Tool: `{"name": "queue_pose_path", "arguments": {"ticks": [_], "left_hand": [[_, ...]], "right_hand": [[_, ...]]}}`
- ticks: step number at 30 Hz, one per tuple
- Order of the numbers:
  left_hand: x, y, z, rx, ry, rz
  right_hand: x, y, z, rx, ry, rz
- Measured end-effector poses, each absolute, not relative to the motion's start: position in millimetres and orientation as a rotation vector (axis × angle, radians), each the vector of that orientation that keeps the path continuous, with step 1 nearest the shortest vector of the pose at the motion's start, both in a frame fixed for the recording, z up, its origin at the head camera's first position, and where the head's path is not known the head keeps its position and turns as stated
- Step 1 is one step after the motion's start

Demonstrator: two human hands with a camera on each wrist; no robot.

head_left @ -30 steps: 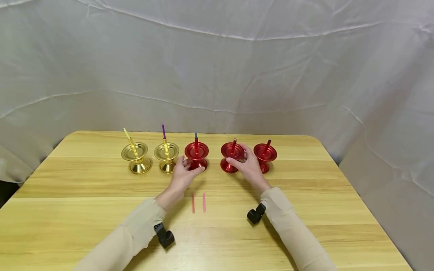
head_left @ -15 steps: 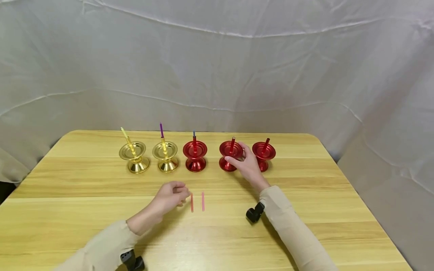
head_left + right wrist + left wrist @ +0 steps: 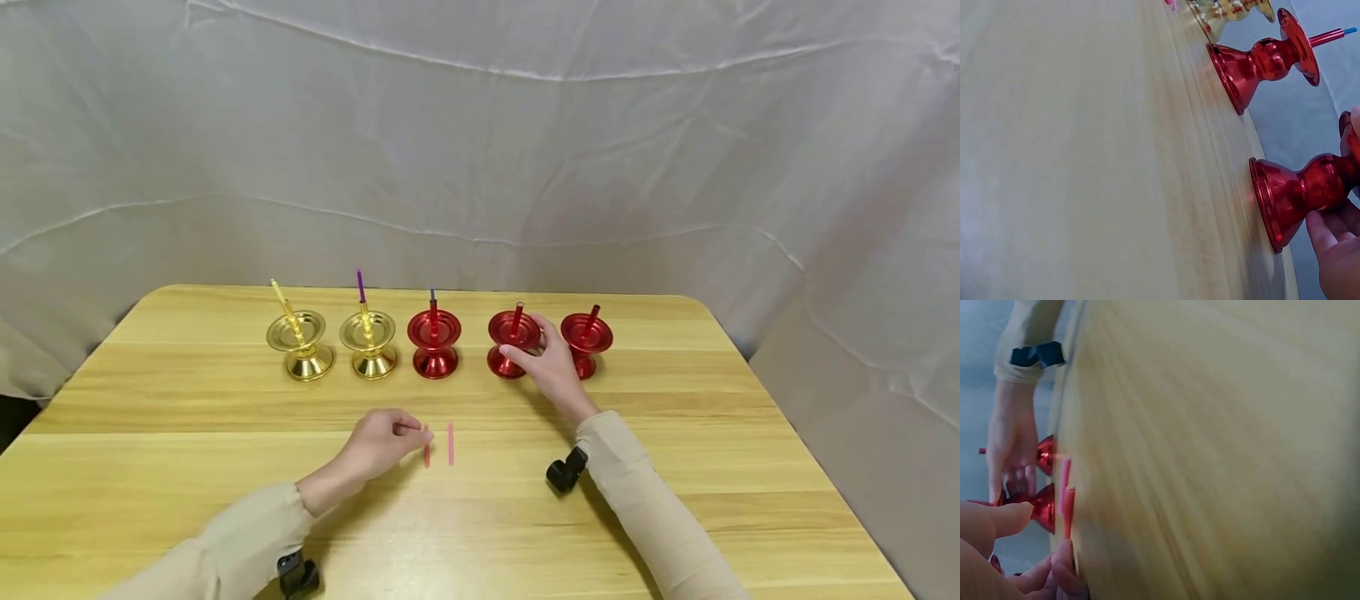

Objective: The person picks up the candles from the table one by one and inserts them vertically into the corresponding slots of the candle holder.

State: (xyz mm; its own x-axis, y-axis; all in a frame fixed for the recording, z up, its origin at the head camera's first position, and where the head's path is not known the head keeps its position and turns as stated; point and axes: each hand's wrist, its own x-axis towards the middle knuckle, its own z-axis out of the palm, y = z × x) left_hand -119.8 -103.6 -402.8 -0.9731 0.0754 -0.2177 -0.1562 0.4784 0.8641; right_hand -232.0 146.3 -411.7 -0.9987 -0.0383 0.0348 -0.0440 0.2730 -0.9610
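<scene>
My left hand point(image 3: 386, 442) reaches over a red candle point(image 3: 427, 454) lying on the table. In the left wrist view its thumb and fingers stand apart, fingertips close by the end of that red candle point(image 3: 1069, 515); whether they touch it I cannot tell. A pink candle point(image 3: 451, 446) lies just to the right. With the right hand point(image 3: 553, 364) I hold a red candle holder point(image 3: 506, 363) that stands upright on the table, its tube without a candle. The right wrist view shows fingers curled at the stem of this red holder point(image 3: 1322, 184).
To the left stand two gold holders, one with a yellow candle point(image 3: 278, 291), one with a purple candle point(image 3: 361, 286). A red holder point(image 3: 435, 363) carries a blue candle. Another red holder point(image 3: 587, 335) stands right of my right hand. A grey cloth point(image 3: 480, 167) hangs behind the table.
My left hand has left the red holder with the blue candle and come down toward me to the red candle; its thumb has since moved over it. The right hand has stayed put.
</scene>
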Motion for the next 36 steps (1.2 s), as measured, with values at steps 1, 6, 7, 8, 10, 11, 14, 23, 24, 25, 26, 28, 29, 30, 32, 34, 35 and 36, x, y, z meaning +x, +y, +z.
{"name": "queue_pose_path", "arguments": {"ticks": [1, 6, 7, 8, 10, 11, 14, 23, 24, 25, 26, 28, 29, 30, 32, 34, 35, 36], "left_hand": [[-120.2, -102.2, -403.3, -0.066, 2.512, 1.489], [-122.8, -95.8, -408.4, -0.009, 2.606, 1.443], [-123.0, -95.0, -409.7, 0.006, 2.635, 1.428], [-123.2, -94.3, -410.6, 0.018, 2.664, 1.410], [-123.5, -93.5, -412.6, 0.032, 2.715, 1.379], [-123.7, -93.3, -413.2, 0.036, 2.738, 1.361], [-124.3, -93.7, -414.0, 0.037, 2.795, 1.316], [-130.3, -93.3, -410.0, 0.130, 2.756, 1.507], [-131.4, -92.9, -408.3, 0.127, 2.730, 1.542], [-132.6, -92.5, -406.6, 0.122, 2.713, 1.565], [-134.2, -91.9, -404.8, 0.113, 2.694, 1.583], [-137.3, -90.3, -400.5, 0.091, 2.668, 1.610], [-139.0, -89.4, -398.1, 0.074, 2.654, 1.626], [-140.5, -88.5, -395.9, 0.067, 2.649, 1.637], [-144.0, -86.3, -391.5, 0.062, 2.638, 1.671], [-148.0, -83.5, -387.4, 0.075, 2.636, 1.716], [-150.3, -81.8, -385.2, 0.092, 2.635, 1.744], [-152.6, -79.9, -382.9, 0.112, 2.634, 1.768]], "right_hand": [[-231.9, 146.2, -411.7, 0.079, -2.502, 1.887], [-232.5, 146.3, -412.2, 0.068, -2.507, 1.876], [-233.0, 146.2, -412.2, 0.064, -2.507, 1.875], [-233.3, 146.3, -412.2, 0.063, -2.506, 1.875], [-233.7, 146.5, -412.2, 0.064, -2.507, 1.872], [-233.7, 146.6, -412.2, 0.069, -2.507, 1.872], [-233.3, 146.7, -412.0, 0.069, -2.507, 1.873], [-232.9, 146.4, -412.3, 0.084, -2.528, 1.860], [-232.9, 146.4, -412.4, 0.082, -2.529, 1.860], [-233.4, 146.4, -412.9, 0.080, -2.530, 1.857], [-233.5, 146.4, -412.8, 0.077, -2.530, 1.854], [-233.7, 146.7, -412.7, 0.078, -2.530, 1.852], [-233.6, 146.9, -412.6, 0.079, -2.530, 1.850], [-233.6, 147.0, -412.5, 0.081, -2.530, 1.848], [-233.3, 147.0, -412.5, 0.083, -2.527, 1.851], [-233.2, 147.1, -413.2, 0.085, -2.521, 1.855], [-233.1, 147.2, -413.5, 0.085, -2.519, 1.855], [-233.0, 147.3, -413.9, 0.085, -2.516, 1.856]]}}
